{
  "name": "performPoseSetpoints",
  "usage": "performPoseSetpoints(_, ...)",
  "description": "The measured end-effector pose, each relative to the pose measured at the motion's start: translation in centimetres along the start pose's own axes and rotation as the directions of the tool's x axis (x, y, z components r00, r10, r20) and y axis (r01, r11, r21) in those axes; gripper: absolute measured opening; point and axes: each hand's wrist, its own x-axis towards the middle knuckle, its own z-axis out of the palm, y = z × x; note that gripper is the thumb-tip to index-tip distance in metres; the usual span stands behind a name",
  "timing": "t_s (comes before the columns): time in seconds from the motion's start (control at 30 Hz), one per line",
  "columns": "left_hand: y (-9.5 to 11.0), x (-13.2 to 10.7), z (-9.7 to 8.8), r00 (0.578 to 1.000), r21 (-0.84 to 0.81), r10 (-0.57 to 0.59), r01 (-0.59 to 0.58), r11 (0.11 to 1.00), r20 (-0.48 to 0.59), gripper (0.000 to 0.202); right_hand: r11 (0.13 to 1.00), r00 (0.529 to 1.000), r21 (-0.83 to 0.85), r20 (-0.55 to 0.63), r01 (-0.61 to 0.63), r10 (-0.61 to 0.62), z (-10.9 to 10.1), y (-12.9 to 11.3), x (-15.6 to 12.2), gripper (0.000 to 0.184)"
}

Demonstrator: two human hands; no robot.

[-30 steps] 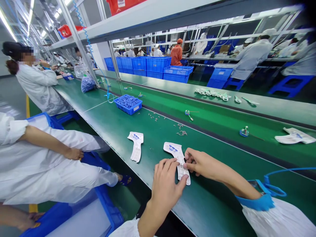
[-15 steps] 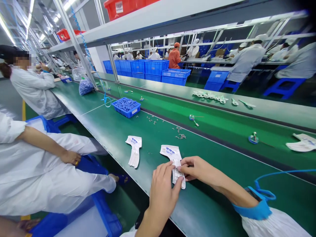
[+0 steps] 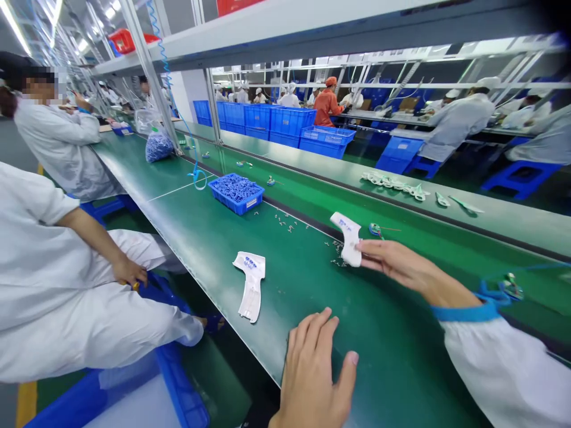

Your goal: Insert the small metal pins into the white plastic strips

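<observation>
My right hand (image 3: 397, 261) grips the lower end of a white gun-shaped plastic housing half (image 3: 350, 238), which has small blue parts in its wide end. It is held out over the loose screws (image 3: 338, 252), close to the belt's edge. My left hand (image 3: 314, 371) rests near the bench's front edge, fingers apart, holding nothing. A second white housing half (image 3: 251, 285), also with blue parts in its top, lies on the green bench to the left of that hand.
A blue tray (image 3: 236, 193) full of small blue parts stands on the bench (image 3: 187, 220). The green belt (image 3: 307, 184) carries small wired circuit boards (image 3: 376, 230). White-green parts (image 3: 395, 185) lie beyond it. A co-worker (image 3: 89, 285) sits at the left.
My right hand has lifted the housing half from the bench and carried it forward toward the belt. My left hand has let go of it and drawn back, its fingers now spread.
</observation>
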Motion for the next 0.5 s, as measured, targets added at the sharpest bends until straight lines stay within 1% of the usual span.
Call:
performPoseSetpoints(0.03,0.0,0.0,0.1,1.000,0.004,0.000,0.000,1.000,0.000,0.041,0.996,0.995,-0.065,-0.081,0.061,-0.066,-0.5,-0.7,1.6,0.014)
performPoseSetpoints(0.07,0.1,-0.1,0.3,1.000,0.005,0.002,-0.002,1.000,-0.004,0.039,0.980,0.978,-0.173,-0.167,0.098,-0.127,-0.9,-1.3,2.9,0.016)
performPoseSetpoints(0.13,0.2,-0.2,0.6,0.999,-0.012,0.005,-0.006,1.000,-0.040,0.035,0.959,0.948,-0.260,-0.257,0.116,-0.185,-1.4,-1.9,4.3,0.020)
performPoseSetpoints(0.17,0.2,-0.3,0.7,0.997,-0.031,0.011,-0.013,0.999,-0.072,0.033,0.943,0.940,-0.308,-0.268,0.122,-0.209,-1.6,-1.7,4.3,0.021)
performPoseSetpoints(0.23,0.0,-0.4,0.3,0.988,-0.059,0.026,-0.035,0.998,-0.150,0.031,0.877,0.940,-0.454,-0.201,0.158,-0.274,-1.7,-0.5,3.4,0.022)
performPoseSetpoints(0.27,-0.4,-0.4,-0.2,0.981,-0.050,0.029,-0.040,0.998,-0.193,0.030,0.778,0.941,-0.595,-0.103,0.201,-0.322,-1.7,0.5,2.7,0.025)
performPoseSetpoints(0.3,-0.9,-0.4,-0.9,0.973,-0.019,0.029,-0.035,0.999,-0.229,0.030,0.660,0.931,-0.708,-0.010,0.250,-0.364,-1.7,1.6,1.9,0.028)
performPoseSetpoints(0.37,-2.7,-0.2,-2.7,0.956,0.112,0.003,0.031,0.993,-0.294,0.030,0.474,0.901,-0.819,0.114,0.323,-0.418,-1.5,3.8,0.5,0.032)
performPoseSetpoints(0.4,-3.7,0.0,-3.7,0.951,0.194,-0.017,0.081,0.978,-0.309,0.030,0.413,0.884,-0.841,0.151,0.350,-0.442,-1.4,4.8,0.1,0.032)
performPoseSetpoints(0.43,-4.8,0.2,-4.5,0.943,0.269,-0.038,0.132,0.954,-0.330,0.030,0.372,0.869,-0.852,0.173,0.368,-0.463,-1.3,5.5,-0.3,0.030)
performPoseSetpoints(0.47,-5.8,0.4,-5.2,0.942,0.328,-0.048,0.163,0.930,-0.332,0.030,0.344,0.858,-0.860,0.183,0.376,-0.481,-1.1,6.1,-0.4,0.029)
performPoseSetpoints(0.5,-6.7,0.6,-5.8,0.949,0.368,-0.044,0.163,0.915,-0.312,0.028,0.327,0.849,-0.867,0.182,0.377,-0.496,-0.8,6.4,-0.5,0.028)
